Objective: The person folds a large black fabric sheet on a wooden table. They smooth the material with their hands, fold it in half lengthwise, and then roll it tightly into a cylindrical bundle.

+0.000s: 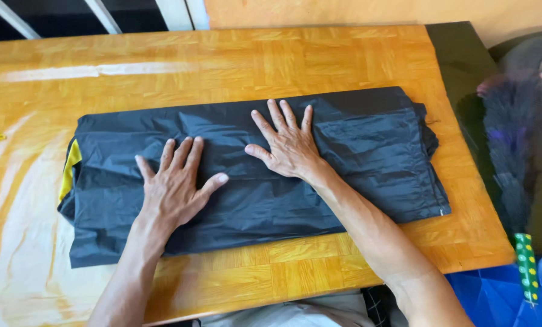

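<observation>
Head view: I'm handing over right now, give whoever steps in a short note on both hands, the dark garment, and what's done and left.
Left hand: flat, fingers spread, palm pressing the dark folded garment left of its middle.
Right hand: flat, fingers spread, pressing it near the middle.
Garment: lies across the wooden table, folded into a long rectangle; yellow trim shows at its left end.
Done: folded lengthwise, being pressed flat.
Left: probably smoothing the creases and folding it shorter.

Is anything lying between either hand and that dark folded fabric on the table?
Nothing visible does. The left hand and right hand both lie flat, fingers spread, directly on the dark folded fabric, which rests on the wooden table.
</observation>
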